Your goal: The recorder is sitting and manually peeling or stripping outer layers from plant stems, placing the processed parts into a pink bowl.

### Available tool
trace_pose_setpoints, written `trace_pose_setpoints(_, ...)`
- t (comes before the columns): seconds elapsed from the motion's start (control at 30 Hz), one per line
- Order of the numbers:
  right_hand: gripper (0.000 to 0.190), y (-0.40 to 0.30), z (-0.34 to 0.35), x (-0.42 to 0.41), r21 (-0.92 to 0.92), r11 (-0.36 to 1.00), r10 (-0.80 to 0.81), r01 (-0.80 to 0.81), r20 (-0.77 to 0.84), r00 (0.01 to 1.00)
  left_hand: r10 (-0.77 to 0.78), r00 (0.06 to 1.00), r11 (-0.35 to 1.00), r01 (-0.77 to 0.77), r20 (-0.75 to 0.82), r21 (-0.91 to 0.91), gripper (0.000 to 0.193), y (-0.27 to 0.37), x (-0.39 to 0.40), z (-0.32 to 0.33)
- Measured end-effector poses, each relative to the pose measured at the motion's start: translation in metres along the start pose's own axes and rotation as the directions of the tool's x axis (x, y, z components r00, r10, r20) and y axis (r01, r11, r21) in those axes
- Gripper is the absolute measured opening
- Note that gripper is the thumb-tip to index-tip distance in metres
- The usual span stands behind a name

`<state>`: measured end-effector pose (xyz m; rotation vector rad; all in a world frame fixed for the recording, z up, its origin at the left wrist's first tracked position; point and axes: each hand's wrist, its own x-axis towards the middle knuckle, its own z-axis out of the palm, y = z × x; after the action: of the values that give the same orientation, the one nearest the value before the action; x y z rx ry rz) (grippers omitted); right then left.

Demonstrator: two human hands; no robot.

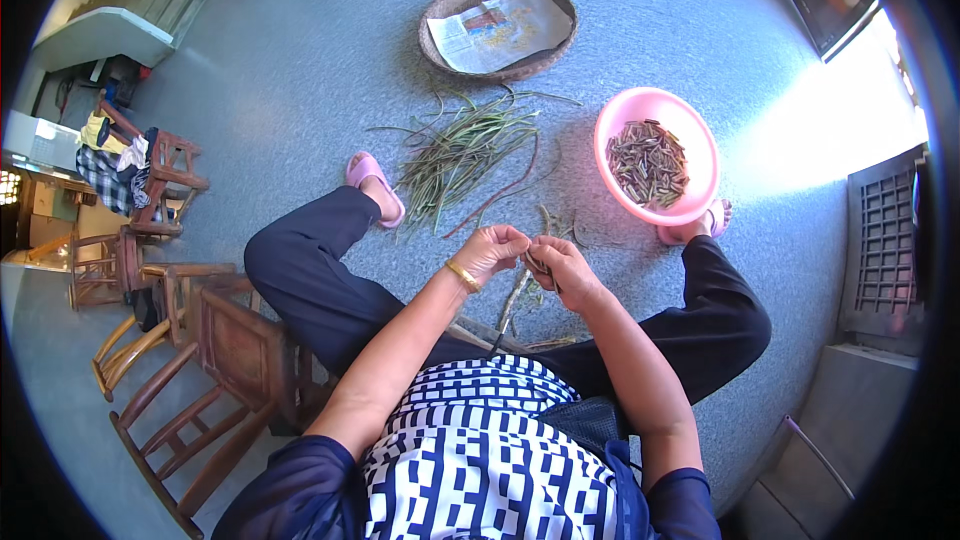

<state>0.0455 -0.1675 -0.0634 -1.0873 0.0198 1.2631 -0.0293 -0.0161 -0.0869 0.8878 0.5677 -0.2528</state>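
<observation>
My left hand (490,253), with a gold bangle at the wrist, meets my right hand (564,270) above the floor between my knees. Short pieces of green-brown stem (541,264) are held in my right hand. The left fingertips are pinched together against the right ones; what lies between them is too small to tell. Ahead on the floor lies a loose pile of long green stems (465,154). To its right, a pink plastic basin (709,157) holds many short cut stem pieces (648,165). Peelings and stem scraps (517,300) lie on the floor below my hands.
A round woven tray (442,64) with a printed newspaper sheet (499,26) stands beyond the stems. Wooden chairs (247,345) are at the left, one stool (169,180) bearing clothes. A lattice panel (885,247) stands at the right. My feet in pink slippers (382,191) flank the stems.
</observation>
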Motion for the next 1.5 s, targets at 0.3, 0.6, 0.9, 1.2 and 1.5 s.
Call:
trace_pose_setpoints(0.3,0.016,0.005,-0.004,0.000,-0.068,0.996,-0.056,0.052,-0.058,0.997,0.430,0.894,0.844,-0.349,-0.124,0.407,0.015,-0.014,0.008,0.020)
trace_pose_setpoints(0.6,0.015,0.012,-0.042,0.024,0.411,0.909,0.123,0.065,-0.414,0.902,0.615,0.789,0.454,-0.355,0.001,0.818,0.015,-0.021,-0.001,0.045)
trace_pose_setpoints(0.9,0.057,-0.120,-0.136,0.047,0.729,0.549,0.254,0.409,-0.611,0.750,0.335,0.940,0.457,-0.227,0.071,0.860,0.012,-0.050,0.016,0.011)
trace_pose_setpoints(1.2,0.033,-0.011,-0.214,0.074,0.551,0.824,0.151,0.132,-0.438,0.886,0.360,0.932,0.332,-0.083,-0.045,0.940,0.018,-0.025,0.022,-0.039)
trace_pose_setpoints(1.5,0.018,-0.028,-0.128,0.056,-0.221,0.971,-0.177,0.087,-0.427,0.887,0.497,0.825,0.621,-0.122,-0.269,0.774,0.030,0.142,-0.024,-0.075)
